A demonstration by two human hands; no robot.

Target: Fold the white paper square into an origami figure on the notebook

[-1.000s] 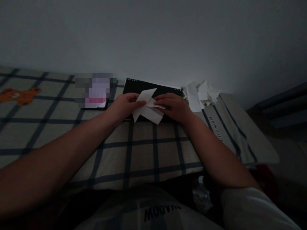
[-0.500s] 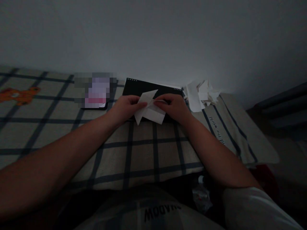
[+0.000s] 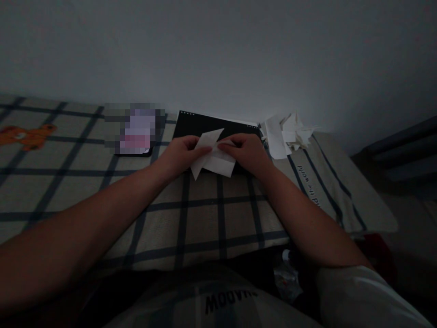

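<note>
**Two hands pinch one folded paper**

Nearest, a shirt (image 3: 218,303) bears upside-down print that seems to read "SHADOW"; beyond it lies one checked blanket (image 3: 201,214) with one orange bear (image 3: 27,135) printed far left; at the right, a strip of cloth (image 3: 327,182) carries small writing, of which "the world" is legible. Further on, the left hand (image 3: 179,155) and right hand (image 3: 247,152) meet over one white paper (image 3: 215,159); both sets of fingers are closed on its upper edge, thumbs on top, the sheet's lower corners hanging free toward the person. Under it lies one black notebook (image 3: 201,124); right of that sits a pile of scraps (image 3: 287,132), too jumbled to count.
</note>
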